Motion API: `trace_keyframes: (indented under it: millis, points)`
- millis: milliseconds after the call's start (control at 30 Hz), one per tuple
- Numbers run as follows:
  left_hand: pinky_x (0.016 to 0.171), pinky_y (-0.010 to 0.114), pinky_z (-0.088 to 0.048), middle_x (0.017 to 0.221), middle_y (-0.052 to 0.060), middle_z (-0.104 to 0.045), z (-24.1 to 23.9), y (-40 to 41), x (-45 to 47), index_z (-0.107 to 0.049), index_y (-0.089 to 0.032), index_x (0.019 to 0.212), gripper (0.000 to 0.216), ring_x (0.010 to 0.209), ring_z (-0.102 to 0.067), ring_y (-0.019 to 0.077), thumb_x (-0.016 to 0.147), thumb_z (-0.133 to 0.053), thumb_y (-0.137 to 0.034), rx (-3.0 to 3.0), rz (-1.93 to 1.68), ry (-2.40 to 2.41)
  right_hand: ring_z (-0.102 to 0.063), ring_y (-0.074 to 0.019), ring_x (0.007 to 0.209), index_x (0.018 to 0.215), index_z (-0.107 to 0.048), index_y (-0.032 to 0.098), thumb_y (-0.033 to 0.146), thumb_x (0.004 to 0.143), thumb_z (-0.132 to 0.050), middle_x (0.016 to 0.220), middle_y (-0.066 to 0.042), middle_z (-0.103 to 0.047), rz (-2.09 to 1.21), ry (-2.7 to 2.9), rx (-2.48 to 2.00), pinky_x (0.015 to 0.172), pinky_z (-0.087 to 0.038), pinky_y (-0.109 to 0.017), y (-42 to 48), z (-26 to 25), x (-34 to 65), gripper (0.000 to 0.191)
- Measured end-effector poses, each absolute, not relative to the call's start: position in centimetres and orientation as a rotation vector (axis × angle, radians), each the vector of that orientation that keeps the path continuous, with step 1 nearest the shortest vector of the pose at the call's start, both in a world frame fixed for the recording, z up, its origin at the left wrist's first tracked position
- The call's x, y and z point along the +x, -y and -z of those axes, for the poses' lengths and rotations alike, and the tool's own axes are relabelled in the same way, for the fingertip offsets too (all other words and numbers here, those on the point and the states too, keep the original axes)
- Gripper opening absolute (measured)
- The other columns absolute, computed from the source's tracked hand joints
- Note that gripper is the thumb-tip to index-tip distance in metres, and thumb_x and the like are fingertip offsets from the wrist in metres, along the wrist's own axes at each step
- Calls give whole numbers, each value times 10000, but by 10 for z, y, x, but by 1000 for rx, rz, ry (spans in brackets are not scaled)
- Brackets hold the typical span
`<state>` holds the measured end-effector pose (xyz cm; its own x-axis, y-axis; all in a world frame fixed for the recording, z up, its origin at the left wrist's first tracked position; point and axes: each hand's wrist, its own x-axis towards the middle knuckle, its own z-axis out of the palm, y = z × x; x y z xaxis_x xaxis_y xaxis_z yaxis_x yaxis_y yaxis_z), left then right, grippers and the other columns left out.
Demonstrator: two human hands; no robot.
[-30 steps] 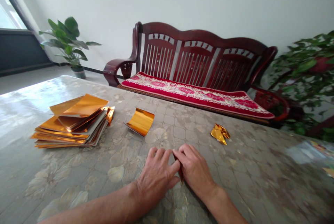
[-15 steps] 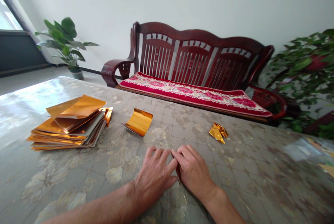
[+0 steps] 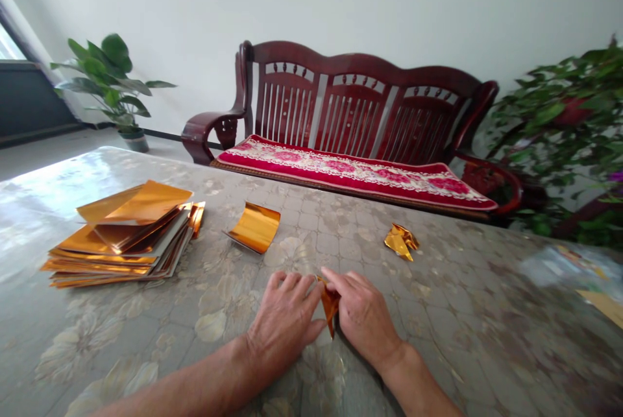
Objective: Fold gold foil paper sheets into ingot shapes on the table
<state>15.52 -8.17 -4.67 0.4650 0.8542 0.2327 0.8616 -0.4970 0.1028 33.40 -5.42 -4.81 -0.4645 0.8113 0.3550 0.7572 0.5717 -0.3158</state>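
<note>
Between my hands on the table is a folded piece of gold foil paper [image 3: 330,305], narrowing to a point toward me. My left hand [image 3: 283,313] rests palm down, thumb and fingertips closed on the paper's left side. From the right, my right hand [image 3: 364,312] grips the same piece, its index finger stretched over the top edge and the other fingers curled under. Part of the paper is hidden by the fingers. A single curled gold foil sheet [image 3: 256,227] lies ahead of my left hand. Beyond my right hand sits a crumpled, folded gold foil piece [image 3: 402,241].
A stack of gold foil sheets [image 3: 121,235] stands on the left of the patterned table [image 3: 204,365]. At the right edge lies a clear plastic bag [image 3: 569,271]. Past the table are a wooden bench [image 3: 360,80] and potted plants [image 3: 114,80].
My right hand has shifted slightly right, its index finger extended. More of the gold face shows between my hands. The whole view has swung slightly.
</note>
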Motion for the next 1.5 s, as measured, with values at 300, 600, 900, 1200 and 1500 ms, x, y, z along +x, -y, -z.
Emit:
trace_keyframes:
  millis: [300, 600, 900, 1200, 1500]
  points:
    - [921, 404, -443, 1348, 53, -535, 44, 78, 155, -530, -222, 1267, 415, 1130, -512, 256, 884, -629, -349, -2723, 371, 1505, -623, -188, 937, 1088, -665, 223, 73, 852, -476, 958, -31, -715, -416, 2107, -1407, 850, -484, -310, 44, 54, 332, 338]
    - [992, 432, -402, 1316, 56, -585, 43, 72, 147, -539, -200, 1260, 408, 1216, -485, 269, 905, -614, -386, -2793, 337, 1387, -536, -239, 896, 1017, -602, 214, 157, 835, -595, 920, -48, -655, -186, 2121, -1635, 785, -413, -354, 39, 56, 324, 191]
    - [998, 487, -371, 1345, 76, -569, 42, 74, 148, -526, -193, 1270, 409, 1165, -523, 300, 934, -554, -424, -2725, 243, 1335, -517, -242, 933, 1004, -564, 226, 132, 852, -541, 977, -48, -642, -258, 2146, -1636, 816, -399, -365, 40, 57, 326, 180]
    - [1013, 467, -396, 1371, 99, -543, 46, 71, 145, -493, -167, 1318, 454, 1266, -455, 322, 933, -566, -396, -2775, 237, 1274, -559, -173, 880, 988, -596, 223, 85, 786, -476, 913, -3, -619, -844, 2052, -1387, 813, -427, -299, 25, 57, 361, 272]
    - [990, 393, -443, 1288, 83, -594, 47, 67, 144, -549, -154, 1229, 331, 1204, -511, 267, 928, -582, -287, -2893, 332, 1254, -531, -169, 876, 866, -634, 230, 168, 675, -733, 865, 28, -616, -837, 2254, -1345, 767, -388, -269, 31, 44, 363, 224]
